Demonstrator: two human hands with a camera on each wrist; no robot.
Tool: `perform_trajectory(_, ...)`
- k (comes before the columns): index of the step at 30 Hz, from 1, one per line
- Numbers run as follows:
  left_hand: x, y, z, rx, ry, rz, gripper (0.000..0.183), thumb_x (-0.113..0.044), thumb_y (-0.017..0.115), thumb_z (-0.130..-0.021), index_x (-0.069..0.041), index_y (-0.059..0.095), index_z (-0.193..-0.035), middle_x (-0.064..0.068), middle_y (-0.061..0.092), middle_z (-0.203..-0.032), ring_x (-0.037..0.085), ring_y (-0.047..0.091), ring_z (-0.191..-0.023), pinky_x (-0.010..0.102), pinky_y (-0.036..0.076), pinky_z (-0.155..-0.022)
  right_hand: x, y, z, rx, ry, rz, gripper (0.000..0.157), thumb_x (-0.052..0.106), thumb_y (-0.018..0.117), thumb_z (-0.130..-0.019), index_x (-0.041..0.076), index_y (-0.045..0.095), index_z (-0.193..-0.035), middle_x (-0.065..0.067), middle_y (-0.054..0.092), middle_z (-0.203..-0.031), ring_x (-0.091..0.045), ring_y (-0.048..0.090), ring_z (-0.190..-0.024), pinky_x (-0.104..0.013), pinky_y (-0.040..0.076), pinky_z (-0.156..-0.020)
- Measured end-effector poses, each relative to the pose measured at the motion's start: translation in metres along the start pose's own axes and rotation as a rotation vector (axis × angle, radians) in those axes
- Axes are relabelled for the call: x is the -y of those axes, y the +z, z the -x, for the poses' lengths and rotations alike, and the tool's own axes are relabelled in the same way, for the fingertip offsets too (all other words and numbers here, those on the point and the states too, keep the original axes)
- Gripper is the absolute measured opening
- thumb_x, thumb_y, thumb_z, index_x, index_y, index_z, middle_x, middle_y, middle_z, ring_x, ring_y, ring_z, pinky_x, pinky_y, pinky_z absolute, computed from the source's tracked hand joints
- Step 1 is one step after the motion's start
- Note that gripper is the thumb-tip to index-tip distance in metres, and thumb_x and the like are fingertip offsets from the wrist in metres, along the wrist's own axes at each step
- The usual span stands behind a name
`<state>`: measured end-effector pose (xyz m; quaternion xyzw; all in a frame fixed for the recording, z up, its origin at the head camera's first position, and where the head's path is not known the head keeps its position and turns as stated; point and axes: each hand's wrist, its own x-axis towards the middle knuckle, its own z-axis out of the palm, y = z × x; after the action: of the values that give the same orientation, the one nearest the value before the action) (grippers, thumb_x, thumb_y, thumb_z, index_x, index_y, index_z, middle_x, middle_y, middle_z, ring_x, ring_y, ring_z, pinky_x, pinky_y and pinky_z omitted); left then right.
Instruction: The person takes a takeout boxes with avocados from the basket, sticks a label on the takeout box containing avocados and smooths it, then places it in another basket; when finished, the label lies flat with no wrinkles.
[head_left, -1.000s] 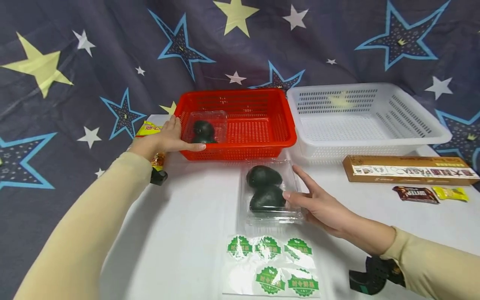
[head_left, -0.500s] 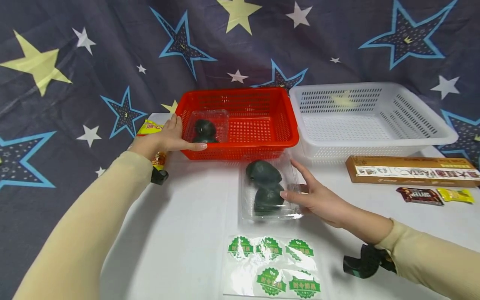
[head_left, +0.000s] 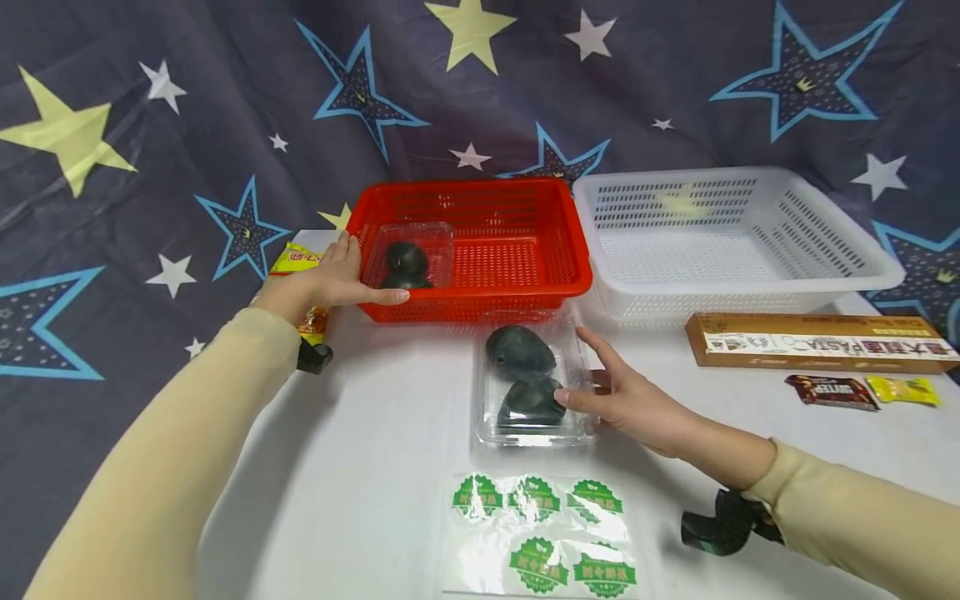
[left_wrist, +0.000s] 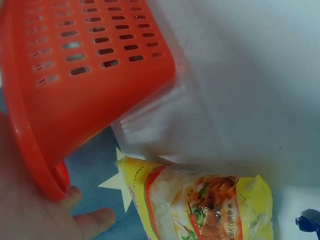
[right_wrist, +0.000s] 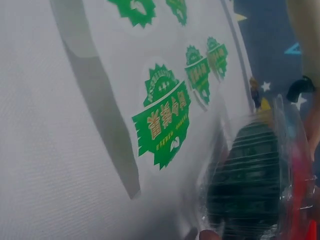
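A clear plastic clamshell box point(head_left: 573, 358) with two dark green avocados point(head_left: 521, 350) lies at mid-table in front of the red basket point(head_left: 480, 292). My right hand point(head_left: 637, 408) grips its right side, thumb on top near the lower avocado; the fingers beneath are partly hidden. In the right wrist view the clamshell box point(right_wrist: 282, 200) fills the lower right corner, with only a fingertip showing below. My left hand point(head_left: 330, 279) rests on the red basket's left end, thumb straight along the front rim. Another clear box point(head_left: 442, 246) with dark green avocados sits inside the basket's left part.
A white basket point(head_left: 727, 287) stands right of the red one. Before it lie a brown pasta box point(head_left: 817, 342), a dark snack packet point(head_left: 831, 392) and a yellow one point(head_left: 902, 390). A green sticker sheet point(head_left: 480, 567) lies in front; a yellow food packet point(left_wrist: 200, 200) stands by the left hand.
The right hand and the clamshell box have shifted slightly left, and the avocados have settled a little differently inside it. The left hand stays on the red basket.
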<state>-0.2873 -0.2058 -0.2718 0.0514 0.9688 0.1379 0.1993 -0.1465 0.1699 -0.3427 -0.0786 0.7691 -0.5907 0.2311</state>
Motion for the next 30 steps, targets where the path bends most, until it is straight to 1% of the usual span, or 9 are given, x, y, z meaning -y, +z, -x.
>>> perform_trajectory(6, 0.005, 0.005, 0.005, -0.073, 0.040, -0.022, 0.133, -0.075, 0.060, -0.071, 0.001, -0.018, -0.147, 0.021, -0.019, -0.155, 0.040, -0.017, -0.141, 0.062, 0.011, -0.110, -0.001, 0.002, -0.001, -0.001, -0.004, 0.016, 0.098, 0.026, 0.071, -0.087, 0.026, 0.000, -0.154, -0.034, 0.033, -0.141, -0.039, 0.048, -0.121, -0.042, 0.052, -0.081)
perform_trajectory(10, -0.008, 0.011, 0.020, -0.219, 0.162, -0.057, 0.124, -0.073, 0.057, -0.075, -0.001, -0.011, -0.150, 0.018, -0.016, -0.157, 0.036, -0.015, -0.143, 0.062, 0.005, -0.111, -0.002, 0.003, -0.002, 0.005, 0.005, 0.017, 0.098, 0.027, 0.071, -0.087, 0.026, -0.001, -0.154, -0.034, 0.032, -0.141, -0.041, 0.044, -0.123, -0.044, 0.052, -0.083)
perform_trajectory(14, -0.046, 0.040, 0.053, -0.448, 0.401, -0.009, 0.101, -0.060, 0.063, -0.081, -0.003, 0.016, -0.151, 0.017, 0.017, -0.156, 0.033, 0.019, -0.142, 0.054, 0.025, -0.110, -0.001, 0.001, 0.000, -0.008, -0.002, 0.047, 0.098, 0.028, 0.071, -0.087, 0.026, 0.000, -0.154, -0.034, 0.030, -0.142, -0.044, 0.040, -0.127, -0.045, 0.052, -0.084)
perform_trajectory(16, -0.066, 0.062, 0.071, -0.481, 0.464, 0.037, 0.091, -0.056, 0.066, -0.082, -0.005, 0.027, -0.147, 0.015, 0.034, -0.147, 0.030, 0.036, -0.133, 0.049, 0.036, -0.105, -0.001, 0.000, 0.001, -0.014, -0.014, 0.065, 0.098, 0.029, 0.071, -0.086, 0.026, 0.000, -0.154, -0.034, 0.030, -0.143, -0.045, 0.039, -0.128, -0.046, 0.051, -0.085)
perform_trajectory(18, -0.083, 0.086, 0.087, -0.419, 0.463, 0.110, 0.090, -0.056, 0.067, -0.081, -0.005, 0.029, -0.145, 0.013, 0.041, -0.140, 0.028, 0.046, -0.124, 0.047, 0.042, -0.099, -0.002, 0.000, 0.000, -0.018, -0.021, 0.079, 0.098, 0.030, 0.071, -0.086, 0.025, 0.000, -0.154, -0.034, 0.032, -0.142, -0.045, 0.040, -0.128, -0.046, 0.051, -0.085)
perform_trajectory(20, -0.096, 0.106, 0.096, -0.308, 0.413, 0.193, 0.099, -0.058, 0.069, -0.078, -0.006, 0.023, -0.148, 0.013, 0.038, -0.143, 0.028, 0.047, -0.124, 0.048, 0.043, -0.098, -0.001, -0.001, 0.001, -0.019, -0.028, 0.084, 0.098, 0.031, 0.071, -0.086, 0.025, 0.000, -0.154, -0.034, 0.033, -0.141, -0.044, 0.041, -0.127, -0.047, 0.050, -0.086)
perform_trajectory(24, -0.111, 0.134, 0.096, -0.112, 0.329, 0.334, 0.124, -0.056, 0.077, -0.070, -0.009, -0.002, -0.153, 0.012, 0.016, -0.157, 0.029, 0.033, -0.137, 0.050, 0.035, -0.105, -0.002, -0.001, 0.001, -0.026, -0.027, 0.076, 0.098, 0.031, 0.071, -0.086, 0.025, 0.000, -0.154, -0.032, 0.037, -0.140, -0.042, 0.045, -0.124, -0.046, 0.051, -0.086)
perform_trajectory(26, -0.114, 0.142, 0.092, -0.066, 0.330, 0.385, 0.129, -0.052, 0.081, -0.068, -0.010, -0.008, -0.153, 0.011, 0.009, -0.159, 0.028, 0.025, -0.141, 0.050, 0.031, -0.108, -0.003, 0.000, 0.003, -0.032, -0.027, 0.076, 0.098, 0.031, 0.071, -0.086, 0.024, 0.000, -0.154, -0.032, 0.037, -0.139, -0.041, 0.047, -0.123, -0.045, 0.051, -0.085)
perform_trajectory(30, -0.118, 0.147, 0.087, -0.034, 0.375, 0.435, 0.129, -0.046, 0.083, -0.069, -0.008, -0.008, -0.152, 0.010, 0.011, -0.159, 0.028, 0.023, -0.142, 0.051, 0.029, -0.109, -0.002, -0.002, 0.006, -0.046, -0.043, 0.115, 0.097, 0.032, 0.071, -0.086, 0.020, 0.003, -0.154, -0.032, 0.038, -0.139, -0.043, 0.049, -0.121, -0.044, 0.053, -0.083)
